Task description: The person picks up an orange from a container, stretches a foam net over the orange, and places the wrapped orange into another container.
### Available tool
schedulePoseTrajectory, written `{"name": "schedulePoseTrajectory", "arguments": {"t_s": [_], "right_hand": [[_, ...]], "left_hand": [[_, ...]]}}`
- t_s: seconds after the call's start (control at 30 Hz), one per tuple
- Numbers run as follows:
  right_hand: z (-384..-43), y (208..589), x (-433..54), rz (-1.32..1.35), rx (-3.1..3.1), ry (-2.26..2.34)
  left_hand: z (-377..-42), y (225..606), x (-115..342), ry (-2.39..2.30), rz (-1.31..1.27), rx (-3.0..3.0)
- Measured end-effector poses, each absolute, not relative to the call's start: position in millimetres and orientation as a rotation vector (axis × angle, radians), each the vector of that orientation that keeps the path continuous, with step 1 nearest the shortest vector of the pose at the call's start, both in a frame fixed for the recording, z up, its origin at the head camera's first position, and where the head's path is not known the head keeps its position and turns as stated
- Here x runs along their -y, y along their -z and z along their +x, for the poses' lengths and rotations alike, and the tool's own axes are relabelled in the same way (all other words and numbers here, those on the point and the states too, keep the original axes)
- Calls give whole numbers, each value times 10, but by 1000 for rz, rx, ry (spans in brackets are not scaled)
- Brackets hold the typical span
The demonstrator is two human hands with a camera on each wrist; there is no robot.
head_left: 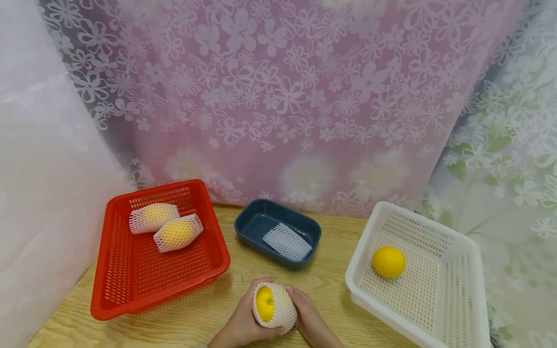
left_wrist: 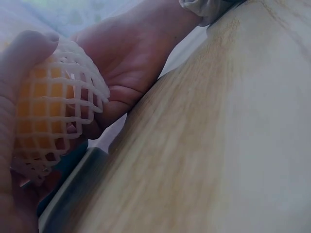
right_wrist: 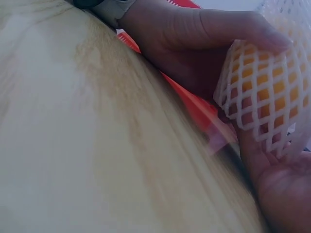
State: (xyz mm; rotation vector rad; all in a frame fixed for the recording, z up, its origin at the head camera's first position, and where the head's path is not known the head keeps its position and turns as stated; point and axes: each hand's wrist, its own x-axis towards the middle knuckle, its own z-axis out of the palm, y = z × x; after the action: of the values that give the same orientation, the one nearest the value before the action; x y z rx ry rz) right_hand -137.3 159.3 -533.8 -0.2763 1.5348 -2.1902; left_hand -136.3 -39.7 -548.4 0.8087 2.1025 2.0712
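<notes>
Low over the near part of the table, both hands hold a lemon [head_left: 265, 303] dressed in a white foam net sleeve [head_left: 284, 309]. My left hand [head_left: 243, 320] curls round its left side, with the thumb along the bottom. On the other side, my right hand [head_left: 310, 319] grips the net, its fingertips at the upper right edge. The lemon's yellow end shows through the net's open mouth, turned toward the left. In the left wrist view the net [left_wrist: 80, 92] extends past the fruit as a loose, open end.
A red basket [head_left: 161, 302] at the left holds two netted lemons [head_left: 178, 233]. Behind the hands stands a dark blue tray [head_left: 256, 220] with a flat foam net [head_left: 287, 241]. At the right, a white basket [head_left: 417, 309] contains one bare lemon [head_left: 388, 262]. A flowered curtain [head_left: 278, 96] hangs behind the table.
</notes>
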Motion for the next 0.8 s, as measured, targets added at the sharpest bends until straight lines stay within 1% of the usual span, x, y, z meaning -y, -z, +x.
{"name": "schedulePoseTrajectory", "arguments": {"t_s": [0.5, 0.8], "right_hand": [[-1392, 5350, -1630, -322, -1459, 2197], [-1390, 5367, -1665, -330, -1369, 2177]], "left_hand": [[-1383, 5504, 400, -2091, 960, -2106], [-1379, 5514, 397, -2113, 909, -2041]]}}
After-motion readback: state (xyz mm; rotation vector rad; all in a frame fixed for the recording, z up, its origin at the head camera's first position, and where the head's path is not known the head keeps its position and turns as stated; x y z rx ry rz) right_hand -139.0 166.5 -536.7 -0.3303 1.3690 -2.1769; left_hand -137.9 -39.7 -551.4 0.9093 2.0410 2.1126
